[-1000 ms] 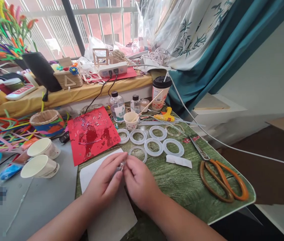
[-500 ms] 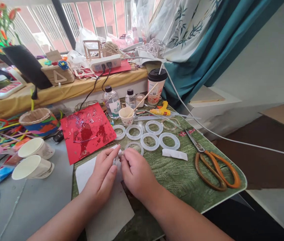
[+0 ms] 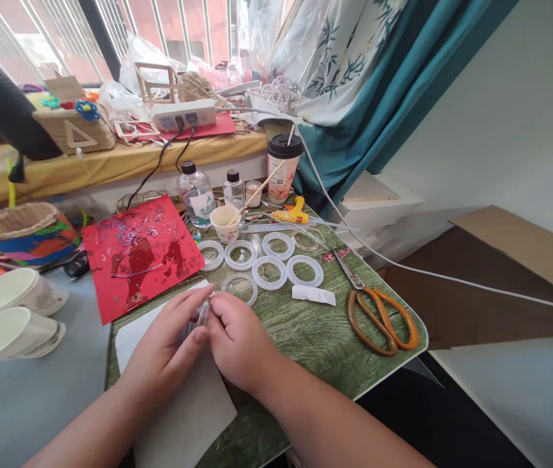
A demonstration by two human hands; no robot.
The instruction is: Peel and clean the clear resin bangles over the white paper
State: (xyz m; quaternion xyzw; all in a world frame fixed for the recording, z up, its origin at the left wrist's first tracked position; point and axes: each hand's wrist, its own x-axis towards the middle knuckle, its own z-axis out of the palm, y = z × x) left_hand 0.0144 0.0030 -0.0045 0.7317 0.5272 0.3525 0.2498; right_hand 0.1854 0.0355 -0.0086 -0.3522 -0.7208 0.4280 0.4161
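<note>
Our left hand (image 3: pixel 164 348) and right hand (image 3: pixel 240 341) grip a small clear plastic piece (image 3: pixel 202 313) tightly between their fingers above a white paper sheet (image 3: pixel 179 422), with clear plastic rings (image 3: pixel 269 273) spaced within reach on the green desk (image 3: pixel 306 338) and a hot glue gun (image 3: pixel 296 213) beyond.

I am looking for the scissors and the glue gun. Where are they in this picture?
scissors (image 3: pixel 395 312), head view, point on the orange handle
glue gun (image 3: pixel 298 213), head view, point on the yellow body
</note>
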